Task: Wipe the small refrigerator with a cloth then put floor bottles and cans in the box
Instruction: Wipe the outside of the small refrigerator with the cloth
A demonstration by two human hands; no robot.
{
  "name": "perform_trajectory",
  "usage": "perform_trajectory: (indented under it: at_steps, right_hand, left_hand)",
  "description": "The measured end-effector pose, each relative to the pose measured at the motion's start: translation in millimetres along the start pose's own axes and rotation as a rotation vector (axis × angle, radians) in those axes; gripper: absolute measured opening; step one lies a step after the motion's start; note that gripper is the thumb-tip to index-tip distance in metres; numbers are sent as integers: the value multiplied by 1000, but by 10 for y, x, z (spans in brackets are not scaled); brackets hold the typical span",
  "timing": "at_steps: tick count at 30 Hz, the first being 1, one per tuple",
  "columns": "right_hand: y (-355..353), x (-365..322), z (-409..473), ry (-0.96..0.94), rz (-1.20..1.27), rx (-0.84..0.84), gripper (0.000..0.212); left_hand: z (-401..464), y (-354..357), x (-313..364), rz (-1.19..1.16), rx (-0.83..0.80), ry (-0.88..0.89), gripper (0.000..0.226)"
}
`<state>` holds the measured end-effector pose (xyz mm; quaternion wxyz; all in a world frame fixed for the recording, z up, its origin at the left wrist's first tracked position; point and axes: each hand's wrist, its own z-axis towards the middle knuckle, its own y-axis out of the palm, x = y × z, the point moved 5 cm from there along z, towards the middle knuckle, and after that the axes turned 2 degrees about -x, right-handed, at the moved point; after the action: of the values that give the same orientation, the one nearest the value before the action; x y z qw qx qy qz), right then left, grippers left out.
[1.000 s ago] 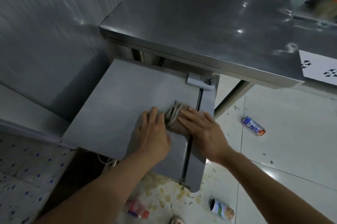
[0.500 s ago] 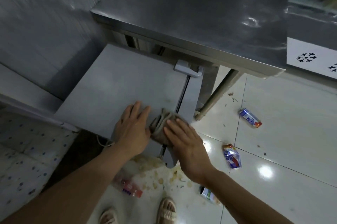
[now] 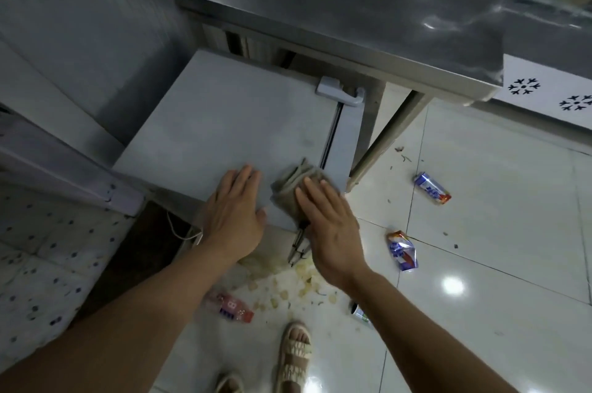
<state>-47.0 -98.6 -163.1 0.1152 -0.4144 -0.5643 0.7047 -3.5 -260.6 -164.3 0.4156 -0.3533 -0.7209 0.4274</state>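
Your flat right hand (image 3: 330,226) pressed the cloth (image 3: 293,189) at the fridge top's (image 3: 224,123) five o'clock corner, left hand (image 3: 234,216) flat beside it; firm, even rubbing suited this step.

Your right hand (image 3: 330,226) is covering the near part of the folded cloth (image 3: 296,189), and your right forearm is hiding most of a can (image 3: 360,313) lying on the floor, leaving only its rim end showing. The steel table (image 3: 352,8) is overhanging the back edge of the refrigerator (image 3: 224,123), and the print on the pink bottle (image 3: 232,309) is blurring past reading. The bottom edge is cutting off your sandalled left foot (image 3: 229,384) and both forearms.
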Motion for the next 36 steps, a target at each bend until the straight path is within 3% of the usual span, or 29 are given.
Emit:
perform_trajectory:
  at_steps: [4, 6, 13, 18, 21, 23, 27, 32, 36]
  right_hand:
    - [142, -239, -351, -108, -74, -88, 64]
    - [67, -168, -210, -113, -83, -113, 57]
    - [-30, 62, 786, 210, -193, -51, 55]
    - [366, -653, 281, -23, -226, -64, 53]
    - [331, -621, 400, -150, -272, -168, 54]
    - [246, -461, 743, -142, -278, -192, 53]
    - [219, -368, 1301, 93, -242, -135, 55]
    - [573, -1049, 805, -273, -219, -174, 57]
    - [462, -843, 1271, -269, -237, -209, 58]
  left_hand:
    - [-68, -41, -91, -25, -21, 61, 66]
    - [-80, -115, -183, -51, -5, 59, 63]
    - [47, -301, -728, -48, 81, -8, 56]
    - [25, -302, -783, -54, 75, 38, 55]
    - [51, -404, -872, -57, 123, 21, 50]
    - [62, -482, -1041, -67, 167, -28, 50]
    - [22, -532, -1381, -44, 197, -154, 55]
    - [-22, -538, -1472, -64, 195, -196, 56]
    - [-49, -601, -1577, -129, 228, -220, 56]
